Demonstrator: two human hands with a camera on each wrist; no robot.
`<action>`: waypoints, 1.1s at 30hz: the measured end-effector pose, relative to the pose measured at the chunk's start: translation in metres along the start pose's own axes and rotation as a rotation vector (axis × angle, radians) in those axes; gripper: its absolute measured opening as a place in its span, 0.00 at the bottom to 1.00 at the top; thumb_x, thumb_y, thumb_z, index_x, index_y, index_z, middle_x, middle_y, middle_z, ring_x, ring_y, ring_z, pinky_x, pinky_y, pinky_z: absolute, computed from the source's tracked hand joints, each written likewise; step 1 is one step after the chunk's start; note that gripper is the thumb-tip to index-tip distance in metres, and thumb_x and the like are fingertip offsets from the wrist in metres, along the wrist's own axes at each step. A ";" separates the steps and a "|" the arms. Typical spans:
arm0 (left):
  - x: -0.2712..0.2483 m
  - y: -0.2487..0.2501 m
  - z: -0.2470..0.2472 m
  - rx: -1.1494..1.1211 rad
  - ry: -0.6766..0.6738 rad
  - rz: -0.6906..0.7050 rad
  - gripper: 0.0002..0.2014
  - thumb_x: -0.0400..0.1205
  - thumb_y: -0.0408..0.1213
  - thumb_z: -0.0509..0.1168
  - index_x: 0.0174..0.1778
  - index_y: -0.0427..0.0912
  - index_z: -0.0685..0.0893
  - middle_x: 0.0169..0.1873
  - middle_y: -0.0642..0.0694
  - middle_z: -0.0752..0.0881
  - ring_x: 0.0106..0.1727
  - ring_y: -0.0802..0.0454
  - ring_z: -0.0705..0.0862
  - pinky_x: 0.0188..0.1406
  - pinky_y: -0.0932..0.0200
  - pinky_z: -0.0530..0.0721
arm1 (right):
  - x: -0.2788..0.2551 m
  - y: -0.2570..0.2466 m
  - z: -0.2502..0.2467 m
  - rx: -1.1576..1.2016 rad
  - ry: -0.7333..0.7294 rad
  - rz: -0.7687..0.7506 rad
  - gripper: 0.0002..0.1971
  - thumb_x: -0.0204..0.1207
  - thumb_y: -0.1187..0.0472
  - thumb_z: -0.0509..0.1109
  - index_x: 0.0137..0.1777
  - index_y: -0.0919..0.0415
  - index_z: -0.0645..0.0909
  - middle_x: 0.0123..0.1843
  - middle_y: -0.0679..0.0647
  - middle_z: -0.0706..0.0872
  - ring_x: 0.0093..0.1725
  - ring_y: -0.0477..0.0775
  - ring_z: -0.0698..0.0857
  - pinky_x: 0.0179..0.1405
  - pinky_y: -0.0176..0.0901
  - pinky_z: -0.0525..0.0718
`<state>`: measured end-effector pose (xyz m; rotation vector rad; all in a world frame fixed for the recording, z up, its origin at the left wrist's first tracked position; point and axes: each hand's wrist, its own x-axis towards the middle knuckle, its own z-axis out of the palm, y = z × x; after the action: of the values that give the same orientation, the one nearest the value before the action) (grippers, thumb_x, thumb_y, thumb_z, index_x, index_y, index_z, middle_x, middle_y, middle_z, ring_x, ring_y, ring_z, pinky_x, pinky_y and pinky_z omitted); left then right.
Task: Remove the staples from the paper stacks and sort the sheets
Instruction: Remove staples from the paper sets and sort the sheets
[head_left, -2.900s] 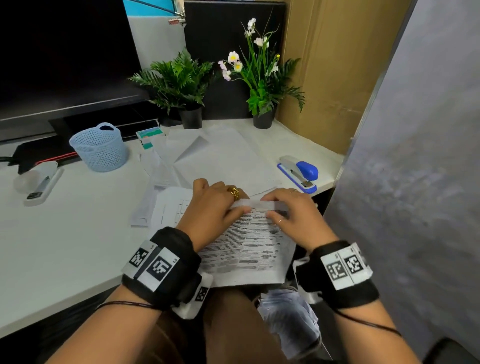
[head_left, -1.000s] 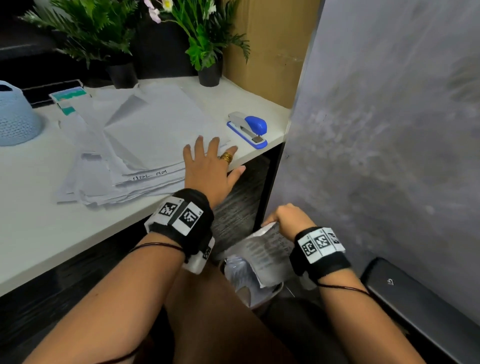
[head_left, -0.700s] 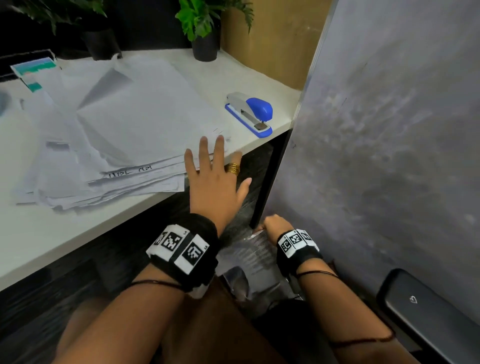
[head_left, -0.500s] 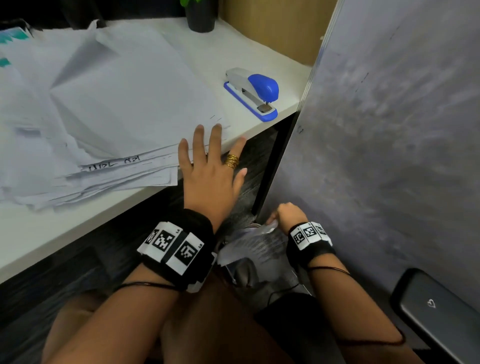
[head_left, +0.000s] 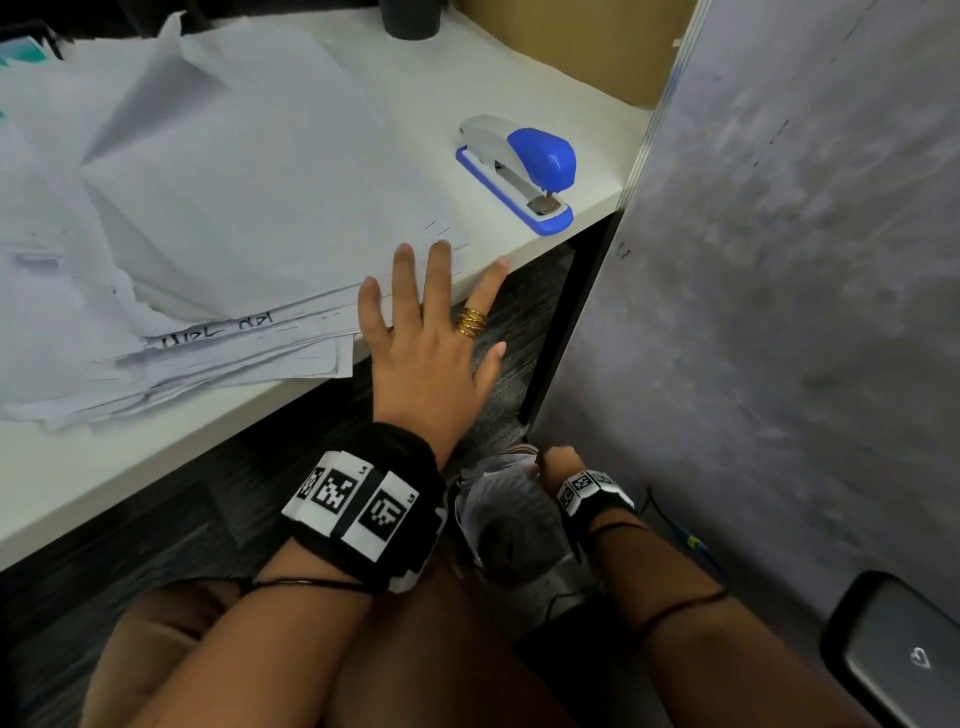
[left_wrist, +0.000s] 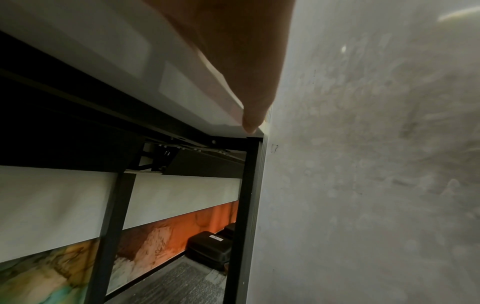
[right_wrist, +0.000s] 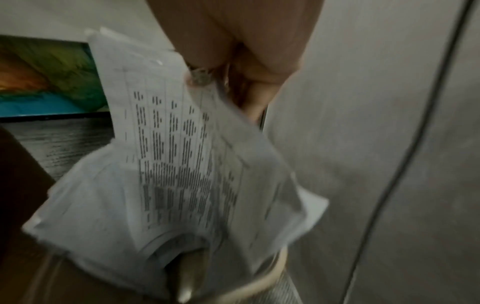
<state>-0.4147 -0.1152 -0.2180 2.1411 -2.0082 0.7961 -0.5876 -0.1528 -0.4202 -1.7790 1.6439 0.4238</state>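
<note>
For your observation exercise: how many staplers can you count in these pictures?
1. The blue and grey stapler sits on the desk near its right front corner, beside the spread papers. Others may lie outside the view.

My left hand (head_left: 426, 358) lies flat with fingers spread at the near edge of the desk (head_left: 93, 467), its fingertips on the corner of the pile of papers (head_left: 234, 208). A blue stapler (head_left: 519, 169) sits just right of the pile. Below the desk, beside the grey partition (head_left: 779, 312), my right hand (head_left: 558, 462) grips a printed sheet (head_left: 509, 499).
</note>
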 end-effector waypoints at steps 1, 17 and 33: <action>0.000 -0.001 0.001 0.013 0.000 0.008 0.34 0.80 0.63 0.50 0.82 0.59 0.51 0.77 0.40 0.66 0.77 0.34 0.63 0.70 0.36 0.52 | 0.004 0.002 0.006 0.036 0.000 -0.004 0.18 0.84 0.58 0.57 0.66 0.67 0.79 0.65 0.65 0.82 0.65 0.64 0.80 0.63 0.48 0.76; 0.000 -0.003 0.008 0.051 -0.075 0.042 0.42 0.74 0.74 0.42 0.83 0.57 0.46 0.76 0.37 0.55 0.76 0.35 0.55 0.69 0.36 0.51 | 0.009 -0.015 0.087 0.191 0.326 0.091 0.51 0.67 0.25 0.29 0.76 0.58 0.68 0.75 0.63 0.70 0.72 0.66 0.71 0.67 0.60 0.69; 0.000 -0.054 -0.074 -0.227 -0.171 -0.068 0.29 0.86 0.52 0.50 0.83 0.55 0.48 0.83 0.42 0.49 0.83 0.41 0.47 0.75 0.37 0.43 | -0.001 -0.062 -0.009 0.329 0.711 -0.296 0.20 0.72 0.59 0.55 0.27 0.70 0.81 0.28 0.65 0.81 0.29 0.66 0.82 0.39 0.49 0.73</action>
<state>-0.3852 -0.0776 -0.1394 2.1950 -1.9788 0.3660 -0.5293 -0.1596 -0.3974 -1.9796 1.7112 -0.6513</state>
